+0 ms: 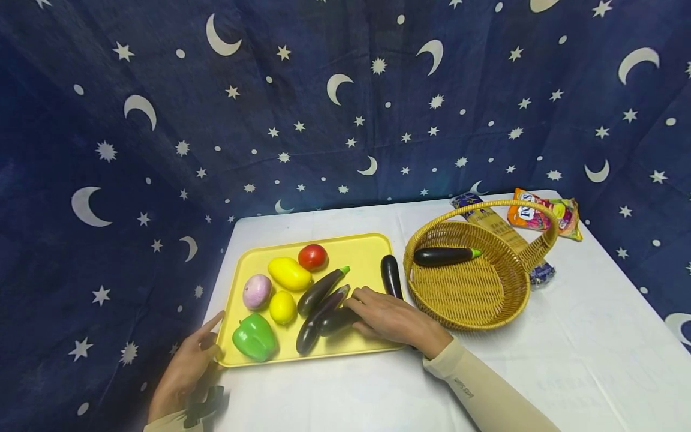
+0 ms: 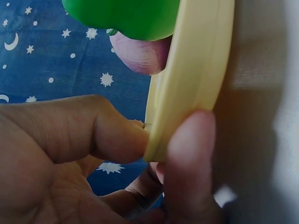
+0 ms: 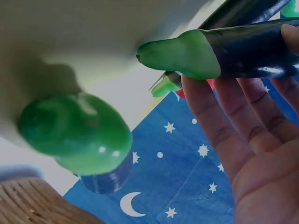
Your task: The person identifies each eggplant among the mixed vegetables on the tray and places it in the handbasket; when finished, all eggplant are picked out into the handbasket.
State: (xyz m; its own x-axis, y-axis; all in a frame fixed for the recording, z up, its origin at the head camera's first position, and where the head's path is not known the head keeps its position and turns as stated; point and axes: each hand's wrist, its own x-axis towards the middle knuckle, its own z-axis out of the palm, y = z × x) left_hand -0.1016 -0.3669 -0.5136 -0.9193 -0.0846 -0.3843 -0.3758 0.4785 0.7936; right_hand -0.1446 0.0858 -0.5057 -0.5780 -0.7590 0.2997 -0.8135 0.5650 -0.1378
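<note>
On a yellow tray [image 1: 356, 252], my right hand [image 1: 391, 318] grips a dark eggplant [image 1: 336, 321]. In the right wrist view, the thumb lies on one side of this green-capped eggplant [image 3: 252, 51] and the fingers on the other. Two more eggplants lie just left of it, a slim one [image 1: 309, 336] and a green-tipped one [image 1: 318, 294]. Another eggplant [image 1: 391, 276] lies along the tray's right side, near the right wrist. My left hand [image 1: 186, 366] pinches the tray's front left corner between thumb and fingers, as the left wrist view shows.
The tray also bears a green bell pepper [image 1: 255, 338], a purple onion [image 1: 257, 291], a lemon [image 1: 282, 308], a yellow mango-like fruit [image 1: 290, 273] and a tomato [image 1: 312, 257]. Right of it stands a wicker basket [image 1: 464, 300] holding an eggplant [image 1: 444, 257]. Behind lie packets [image 1: 540, 213].
</note>
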